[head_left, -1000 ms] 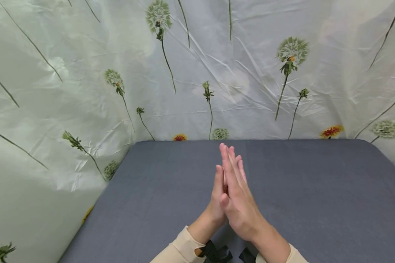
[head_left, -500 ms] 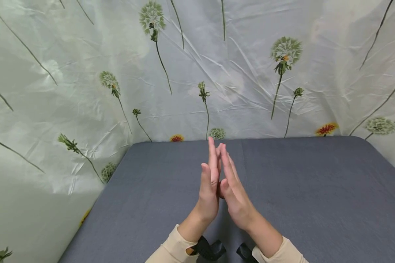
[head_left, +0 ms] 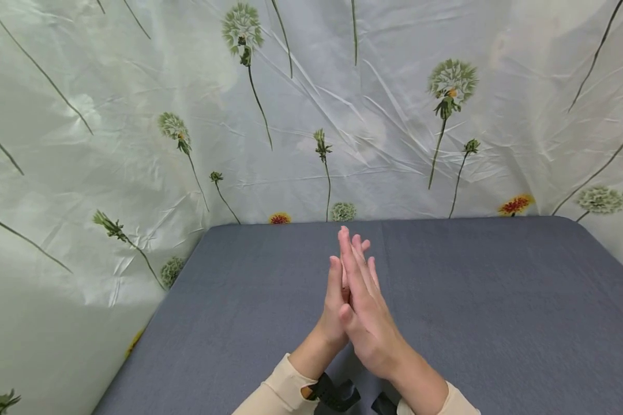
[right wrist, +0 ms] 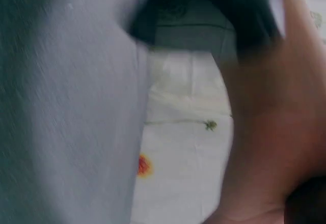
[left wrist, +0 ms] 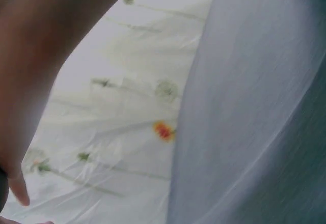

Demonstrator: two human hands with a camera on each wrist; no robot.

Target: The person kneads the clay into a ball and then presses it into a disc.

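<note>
In the head view my left hand (head_left: 331, 314) and right hand (head_left: 370, 323) stand palm to palm, their straight fingers pointing up and away. The right hand covers much of the left one. Both thumbs rise on the near side. A small reddish-brown, shaded patch shows in the gap between the palms; I cannot tell whether it is skin or a thing. The left wrist view has part of a hand (left wrist: 25, 86) along its left side, with a fingertip low down. Blurred skin of a hand (right wrist: 270, 137) fills the right side of the right wrist view.
Below the hands spreads a table with a dark grey cover (head_left: 488, 311). Behind and to the left hangs a pale, shiny curtain (head_left: 291, 115) printed with dandelions. A black wrist strap (head_left: 337, 393) shows by the left cream sleeve (head_left: 280, 389).
Half a second ago the left fingertips stood higher than the right ones and the hands were more apart. Now the right hand has slid forward and overlaps the left, much as one second ago.
</note>
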